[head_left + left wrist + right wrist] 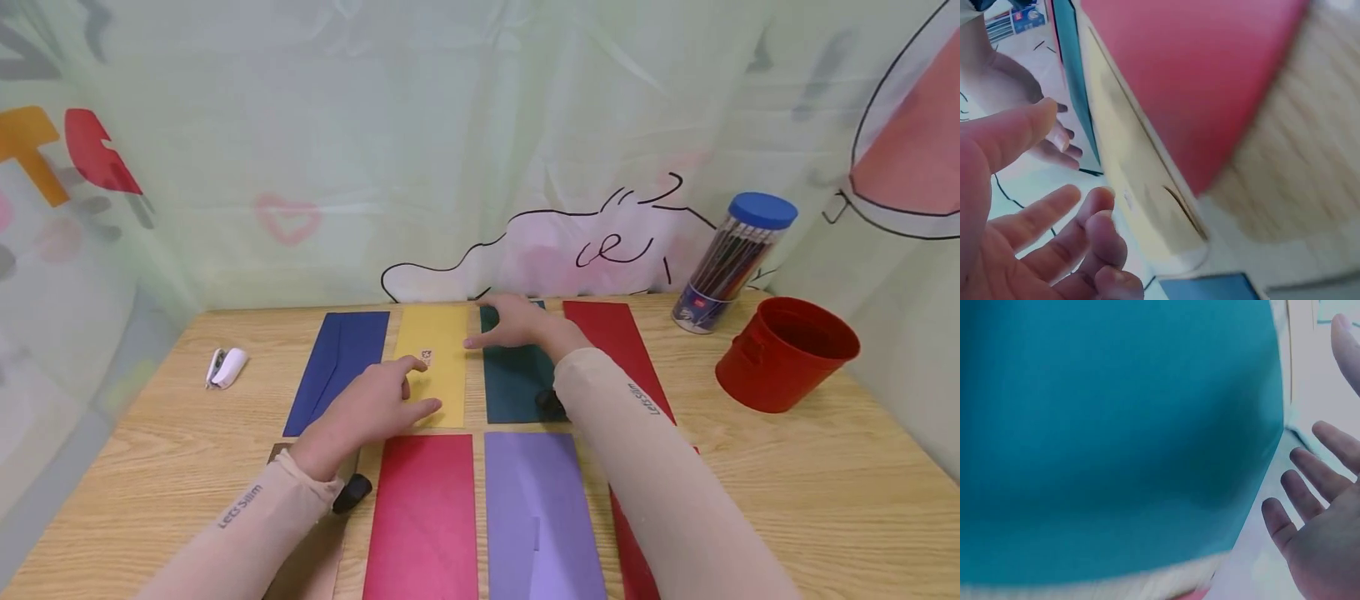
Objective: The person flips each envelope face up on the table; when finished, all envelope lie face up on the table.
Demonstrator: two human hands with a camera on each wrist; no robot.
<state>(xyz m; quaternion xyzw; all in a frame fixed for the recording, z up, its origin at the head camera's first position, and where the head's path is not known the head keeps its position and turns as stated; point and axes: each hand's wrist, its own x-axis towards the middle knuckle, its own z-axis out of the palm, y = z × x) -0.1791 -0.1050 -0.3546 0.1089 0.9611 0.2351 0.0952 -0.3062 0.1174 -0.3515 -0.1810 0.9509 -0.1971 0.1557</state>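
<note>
Several coloured envelopes lie in two rows on a wooden table. My left hand [367, 404] hovers at the lower left of the yellow envelope [446, 392], fingers loosely bent and holding nothing. Beside it is the blue envelope [330, 367]. Over the top of the dark green envelope [517, 383] is my right hand [517, 321], its thumb reaching toward the yellow one; in the right wrist view its fingers [1316, 475] are spread with nothing in them. A red envelope [618, 342] lies behind the right forearm. The front row has a pink-red envelope [423, 517] and a purple envelope [540, 500].
Another red envelope [630, 550] and a brownish one [318, 558] are partly hidden under the forearms. A red bucket [750, 367] and a blue-lidded tub of pencils [720, 267] stand at right. A white stapler [227, 367] lies at left. Behind hangs a printed curtain [450, 125].
</note>
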